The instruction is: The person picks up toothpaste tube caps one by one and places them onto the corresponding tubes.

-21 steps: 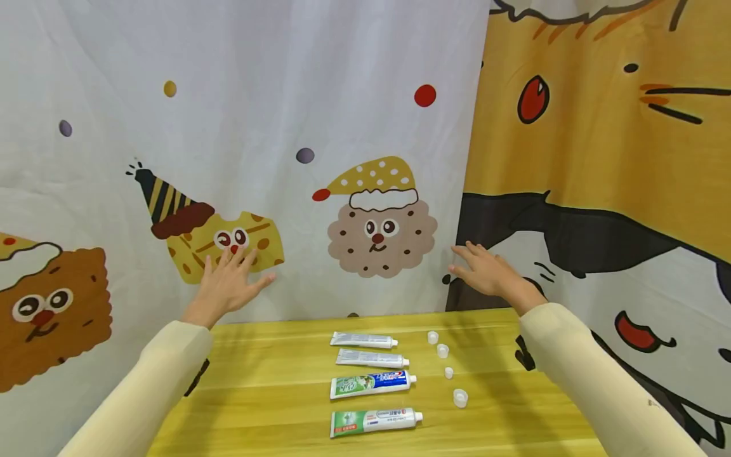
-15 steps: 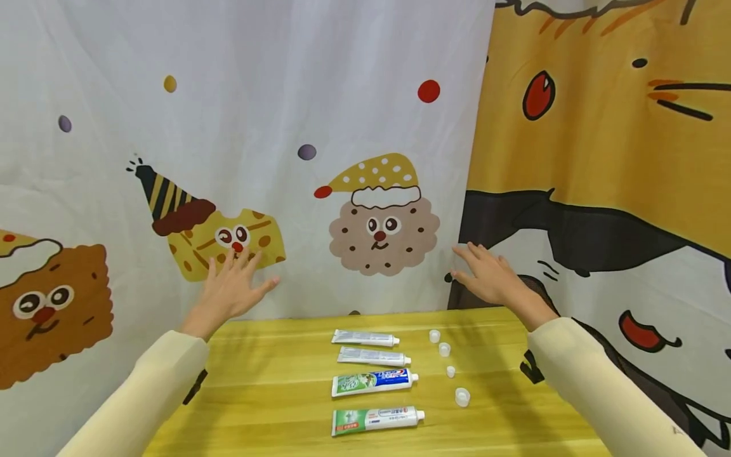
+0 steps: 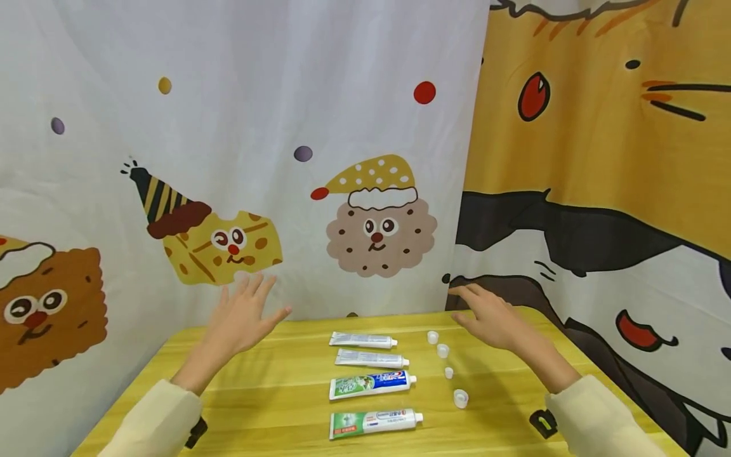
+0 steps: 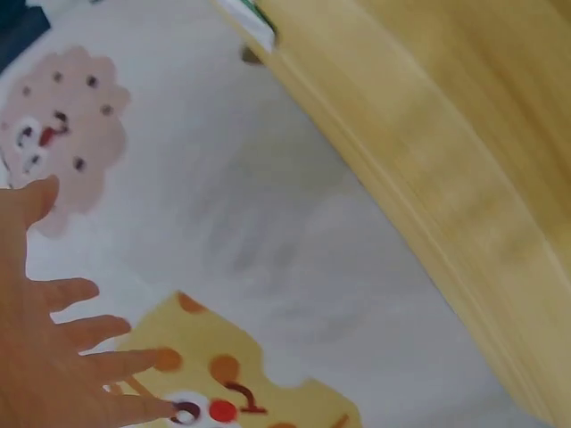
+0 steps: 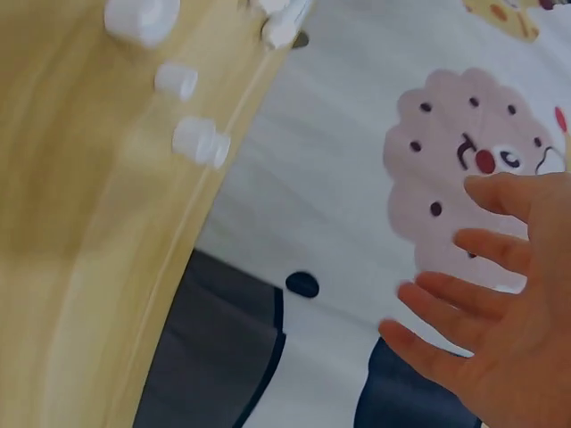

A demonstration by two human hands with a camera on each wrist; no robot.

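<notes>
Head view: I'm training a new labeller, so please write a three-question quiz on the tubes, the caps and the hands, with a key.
1. Count: how many tubes and how many loose caps lie on the table?

2. True or false: the left hand grips a tube and the right hand grips a cap.

3. Choose one: which way do the tubes' nozzles point?
A. Toward the left hand's side
B. Toward the right hand's side
C. Toward the curtain

Key:
1. Four tubes and four caps.
2. False; both hands are empty.
3. B.
</notes>
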